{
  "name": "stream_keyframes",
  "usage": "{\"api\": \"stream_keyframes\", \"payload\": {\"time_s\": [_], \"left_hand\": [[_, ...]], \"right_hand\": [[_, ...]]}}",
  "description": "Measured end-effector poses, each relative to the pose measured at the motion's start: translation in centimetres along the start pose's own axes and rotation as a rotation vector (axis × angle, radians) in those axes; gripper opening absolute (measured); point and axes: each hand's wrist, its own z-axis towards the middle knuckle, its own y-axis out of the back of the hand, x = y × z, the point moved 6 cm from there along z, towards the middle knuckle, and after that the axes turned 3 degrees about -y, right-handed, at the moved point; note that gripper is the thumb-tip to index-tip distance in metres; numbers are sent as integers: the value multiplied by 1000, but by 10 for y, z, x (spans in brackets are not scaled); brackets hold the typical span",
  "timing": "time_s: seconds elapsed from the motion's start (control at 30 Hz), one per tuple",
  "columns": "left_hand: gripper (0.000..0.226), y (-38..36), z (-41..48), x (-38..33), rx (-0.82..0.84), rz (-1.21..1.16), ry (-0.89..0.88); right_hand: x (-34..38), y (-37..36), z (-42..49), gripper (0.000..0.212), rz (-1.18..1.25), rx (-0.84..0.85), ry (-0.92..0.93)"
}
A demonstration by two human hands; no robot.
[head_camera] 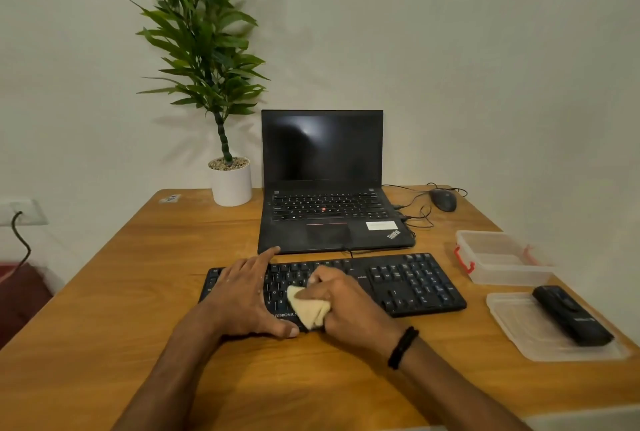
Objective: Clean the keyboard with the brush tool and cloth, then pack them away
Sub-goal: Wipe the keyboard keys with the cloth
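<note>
A black keyboard point(408, 283) lies across the wooden table point(138, 292) in front of me. My left hand point(246, 292) rests flat on its left half, fingers spread, thumb at the front edge. My right hand point(341, 302) is closed on a bunched pale yellow cloth point(306, 307) and presses it onto the middle keys. The black brush tool point(571, 314) lies on a clear plastic lid point(540, 337) at the right. Behind the lid stands the clear plastic box point(502, 257) with red clips, open and holding nothing that I can see.
An open black laptop point(329, 188) sits just behind the keyboard, its screen dark. A mouse point(443, 199) and loose cables lie at the back right. A potted plant point(230, 181) stands at the back left. The table's right edge runs close beside the box and lid.
</note>
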Motion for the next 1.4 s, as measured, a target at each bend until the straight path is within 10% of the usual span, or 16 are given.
{"api": "stream_keyframes", "payload": {"time_s": [0.2,0.4,0.6,0.77,0.97,1.13,1.4], "left_hand": [[149,2,3,-8,13,-24,-7],[147,0,-2,-6,0,-17,-9],[152,8,-1,-8,8,-62,20],[154,3,-6,-4,-3,-90,-2],[156,8,1,-8,1,-82,4],[157,4,-1,-3,-11,-68,6],[150,0,9,-6,38,23,10]], "right_hand": [[-42,30,10,46,-226,-194,-203],[8,-5,-4,36,-20,-34,50],[-7,3,45,30,-233,-273,-278],[27,-15,33,28,109,48,67],[-7,4,55,32,-173,-240,-164],[24,-18,32,26,35,45,87],[-70,73,-19,42,-171,-154,-356]]}}
